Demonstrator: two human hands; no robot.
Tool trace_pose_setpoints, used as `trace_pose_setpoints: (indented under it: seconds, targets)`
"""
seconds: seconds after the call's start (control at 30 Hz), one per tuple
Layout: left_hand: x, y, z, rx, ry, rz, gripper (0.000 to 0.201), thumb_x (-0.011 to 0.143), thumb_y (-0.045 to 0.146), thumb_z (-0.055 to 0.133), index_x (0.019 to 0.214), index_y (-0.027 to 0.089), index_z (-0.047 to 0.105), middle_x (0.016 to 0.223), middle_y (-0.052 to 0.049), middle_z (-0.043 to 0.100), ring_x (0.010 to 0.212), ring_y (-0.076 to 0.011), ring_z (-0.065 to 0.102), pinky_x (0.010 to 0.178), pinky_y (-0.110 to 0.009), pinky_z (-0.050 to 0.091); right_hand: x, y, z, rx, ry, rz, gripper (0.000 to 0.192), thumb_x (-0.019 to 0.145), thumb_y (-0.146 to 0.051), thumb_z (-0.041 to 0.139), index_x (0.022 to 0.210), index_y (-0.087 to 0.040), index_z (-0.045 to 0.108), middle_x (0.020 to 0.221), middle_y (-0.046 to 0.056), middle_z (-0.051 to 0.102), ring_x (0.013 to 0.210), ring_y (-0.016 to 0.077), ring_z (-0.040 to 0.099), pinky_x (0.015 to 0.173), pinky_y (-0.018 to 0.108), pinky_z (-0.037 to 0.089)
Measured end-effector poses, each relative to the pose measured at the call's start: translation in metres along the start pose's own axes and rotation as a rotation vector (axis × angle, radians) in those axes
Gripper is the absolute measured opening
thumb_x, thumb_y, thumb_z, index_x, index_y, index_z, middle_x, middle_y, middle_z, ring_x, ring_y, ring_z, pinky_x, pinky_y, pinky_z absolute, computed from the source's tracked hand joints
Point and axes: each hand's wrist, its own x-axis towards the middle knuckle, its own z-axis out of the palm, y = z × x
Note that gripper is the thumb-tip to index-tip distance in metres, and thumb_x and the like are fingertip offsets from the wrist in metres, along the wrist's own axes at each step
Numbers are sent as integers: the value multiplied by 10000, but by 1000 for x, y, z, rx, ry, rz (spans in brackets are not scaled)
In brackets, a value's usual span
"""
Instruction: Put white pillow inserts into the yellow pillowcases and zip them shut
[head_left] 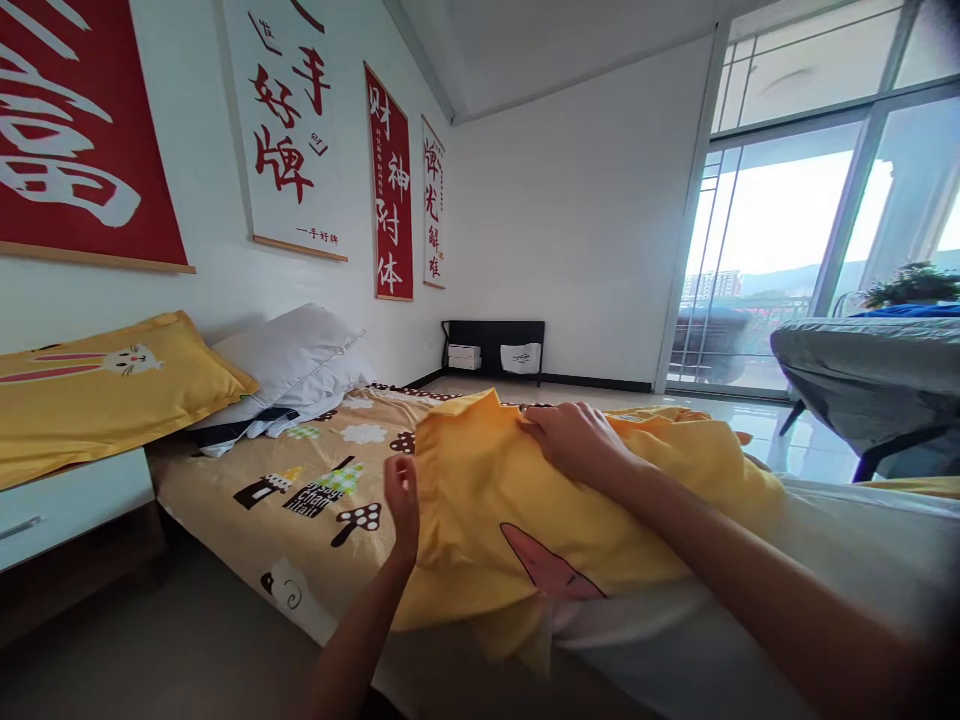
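Observation:
A yellow duvet cover with a pink pointed print lies bunched across the bed, its hemmed edge facing left. At that edge, my left hand is closed with fingers curled, gripping the hem; the fingertips are partly hidden. My right hand reaches over from the right and pinches the cover's upper edge, fingers bent down onto the cloth. White quilt-like fabric spreads from under the yellow cloth at the right, and pale thin fabric hangs near the front.
The bed has a tan patterned sheet. A white pillow and a yellow rabbit-print pillow are at the left, above a white drawer cabinet. A black low rack stands by the wall; a grey covered table is at right.

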Motion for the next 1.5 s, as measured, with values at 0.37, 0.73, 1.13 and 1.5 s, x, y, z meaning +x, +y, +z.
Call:
trace_pose_setpoints:
  seconds: [0.37,0.73,1.13,1.5]
  targets:
    - [-49,57,14,386,-365,848,363,847,191,583,1198,123,523,1058,-138,606,1010,-241,534,880,-393,463,1,7,0,45,33,-18,370,956,-414,347,859,-243,660,805,54,691,748,207,616,562,285,236]
    - [-57,60,13,159,-318,905,164,838,120,579,976,192,628,788,-54,656,768,-181,549,687,-316,464,-11,5,15,-172,248,-247,376,997,-351,279,979,-174,611,944,90,691,912,232,602,754,337,287]
    - [-81,46,5,254,-466,687,367,804,213,594,1153,123,528,1058,-142,568,996,-247,525,835,-397,470,-11,12,8,-60,126,-212,389,991,-416,280,1008,-190,595,988,66,677,937,210,588,792,333,326]
    - [-82,53,16,90,-530,646,107,889,125,489,797,174,516,705,-29,522,666,-139,466,574,-253,376,-9,12,18,-115,156,-210,361,987,-388,312,1003,-178,605,995,79,674,942,214,579,785,336,326]
